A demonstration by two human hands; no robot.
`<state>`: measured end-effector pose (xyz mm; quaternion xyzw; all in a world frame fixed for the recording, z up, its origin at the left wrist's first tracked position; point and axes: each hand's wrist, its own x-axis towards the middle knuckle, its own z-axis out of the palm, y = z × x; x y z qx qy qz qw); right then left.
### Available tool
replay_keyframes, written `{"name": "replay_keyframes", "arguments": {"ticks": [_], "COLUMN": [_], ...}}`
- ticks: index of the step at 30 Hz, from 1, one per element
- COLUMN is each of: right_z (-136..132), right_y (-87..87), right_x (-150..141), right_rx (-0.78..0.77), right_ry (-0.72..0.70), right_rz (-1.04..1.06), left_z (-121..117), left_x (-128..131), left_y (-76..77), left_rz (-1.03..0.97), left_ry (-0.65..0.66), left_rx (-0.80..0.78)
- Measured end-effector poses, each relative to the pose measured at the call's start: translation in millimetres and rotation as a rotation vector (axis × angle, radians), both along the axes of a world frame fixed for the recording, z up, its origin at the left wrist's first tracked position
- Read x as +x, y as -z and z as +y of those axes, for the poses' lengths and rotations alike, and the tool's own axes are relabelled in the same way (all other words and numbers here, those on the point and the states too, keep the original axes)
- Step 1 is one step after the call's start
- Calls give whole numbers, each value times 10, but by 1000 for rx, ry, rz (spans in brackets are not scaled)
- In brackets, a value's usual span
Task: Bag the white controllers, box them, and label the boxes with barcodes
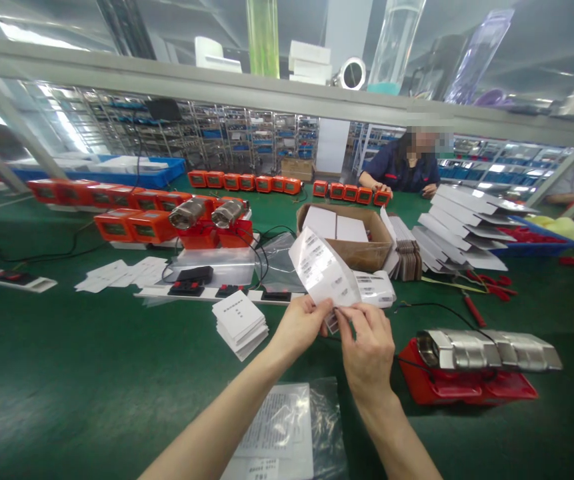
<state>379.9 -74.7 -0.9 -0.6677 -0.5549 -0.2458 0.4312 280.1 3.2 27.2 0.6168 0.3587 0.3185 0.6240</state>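
My left hand [301,325] and my right hand [367,347] both pinch the lower end of a white strip of printed labels [323,270], which curls up and away over the green table. The right thumb and forefinger are closed on a label at the strip's bottom edge. Just right of my hands lies a red device with two shiny metal lamp heads [471,367], a black cable running from it. A stack of small white booklets [240,322] sits left of my left hand.
A clear bag with a printed sheet [287,427] lies near me. An open cardboard box [351,237], flattened cartons [459,230], rows of orange units [137,223] and power strips [217,291] cover the table. A person in blue [401,170] works opposite.
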Motion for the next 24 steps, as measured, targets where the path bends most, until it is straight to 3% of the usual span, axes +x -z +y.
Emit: {"name": "replay_keyframes", "arguments": {"ticks": [6,9,12,17,21,24], "right_z": [-91,-308,-594,-836,-659,-423], "right_y": [-87,-291,-600,-1100,-1375,-1557], "right_x": [-90,-89,70,730,1520,2194], "right_rx": [11,7,-15,-63,32,-23], "right_ry": [-61,-138,-190,-9,133,256], "right_rz": [59,142,218,188,197,88], "left_z": [69,139,218,310,358,418], "left_x": [-50,-164,-298,-402,-466,-573], "left_y": [70,126,192,186,141,231], "left_rz": [59,126,233,381,605,662], "left_ry": [25,42,74,35,-95,-197], "left_rx": [23,48,70,124,215,492]}}
